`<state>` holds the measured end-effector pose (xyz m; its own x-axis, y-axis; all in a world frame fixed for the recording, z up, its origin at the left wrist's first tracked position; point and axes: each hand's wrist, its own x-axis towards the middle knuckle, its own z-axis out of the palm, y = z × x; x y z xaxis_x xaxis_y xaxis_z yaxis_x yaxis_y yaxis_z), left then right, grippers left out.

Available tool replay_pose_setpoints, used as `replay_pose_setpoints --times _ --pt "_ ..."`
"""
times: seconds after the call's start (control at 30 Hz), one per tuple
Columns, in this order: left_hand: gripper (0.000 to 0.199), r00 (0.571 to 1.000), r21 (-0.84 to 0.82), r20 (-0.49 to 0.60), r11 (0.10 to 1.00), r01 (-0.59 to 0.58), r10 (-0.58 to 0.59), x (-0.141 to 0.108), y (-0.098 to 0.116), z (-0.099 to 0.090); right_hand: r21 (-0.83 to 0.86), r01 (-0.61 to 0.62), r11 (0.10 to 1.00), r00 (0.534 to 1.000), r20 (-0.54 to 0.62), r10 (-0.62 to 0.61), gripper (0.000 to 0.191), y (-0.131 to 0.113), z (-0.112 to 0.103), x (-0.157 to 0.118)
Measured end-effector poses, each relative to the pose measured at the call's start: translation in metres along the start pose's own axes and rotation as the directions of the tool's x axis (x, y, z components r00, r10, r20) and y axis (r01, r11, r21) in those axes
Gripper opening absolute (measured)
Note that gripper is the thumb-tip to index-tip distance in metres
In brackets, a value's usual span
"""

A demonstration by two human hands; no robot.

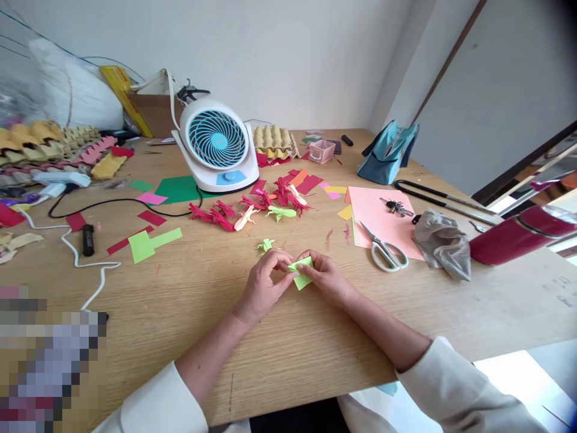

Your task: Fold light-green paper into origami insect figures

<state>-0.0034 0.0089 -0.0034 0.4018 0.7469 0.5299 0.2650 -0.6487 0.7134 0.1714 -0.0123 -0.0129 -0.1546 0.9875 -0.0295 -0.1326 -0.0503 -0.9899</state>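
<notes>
A small piece of light green paper (303,280) is held between both hands above the table's middle. My left hand (265,281) pinches its left edge, where the paper looks folded. On the right side, my right hand (325,275) grips it with the thumb lying on top. Just beyond my left fingers is a light green folded paper figure (265,245). Farther back sit several red folded figures (220,214), a cream one (246,218) and another light green one (282,212).
A white and blue fan (219,141) stands at the back. Scissors (385,249) and keys (396,207) lie on pink paper (372,207) at the right, near a red bottle (518,234). Light green scraps (142,246) and a black marker (88,240) are at left. Egg trays (273,141) sit behind.
</notes>
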Motion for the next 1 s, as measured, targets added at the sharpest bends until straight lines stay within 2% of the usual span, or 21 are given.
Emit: replay_pose_setpoints --times 0.2,0.4,0.6,0.77,1.0 --pt "0.008 0.994 0.052 -0.100 0.998 -0.040 0.045 -0.0003 0.0008 -0.0020 0.073 0.006 0.997 0.999 -0.042 -0.003 0.046 0.0026 -0.0006 0.0020" --pt "0.006 0.989 0.104 -0.112 0.991 -0.089 0.100 -0.0008 0.0037 -0.0033 0.076 -0.002 0.997 0.999 -0.035 0.005 0.046 0.0025 0.0002 0.0021" --pt "0.004 0.989 0.119 -0.115 0.990 -0.080 0.094 -0.0016 0.0036 -0.0031 0.062 -0.006 0.998 0.999 -0.033 0.008 0.047 0.0015 0.0016 0.0017" --pt "0.006 0.990 0.121 -0.098 0.989 -0.090 0.102 -0.0009 0.0035 -0.0029 0.070 -0.014 0.997 1.000 -0.024 0.015 0.046 0.0002 0.0025 0.0009" --pt "0.008 0.992 0.115 -0.010 0.985 -0.127 0.129 0.0018 0.0014 -0.0064 0.052 0.014 0.999 1.000 -0.004 -0.014 0.040 -0.0009 0.0023 -0.0007"
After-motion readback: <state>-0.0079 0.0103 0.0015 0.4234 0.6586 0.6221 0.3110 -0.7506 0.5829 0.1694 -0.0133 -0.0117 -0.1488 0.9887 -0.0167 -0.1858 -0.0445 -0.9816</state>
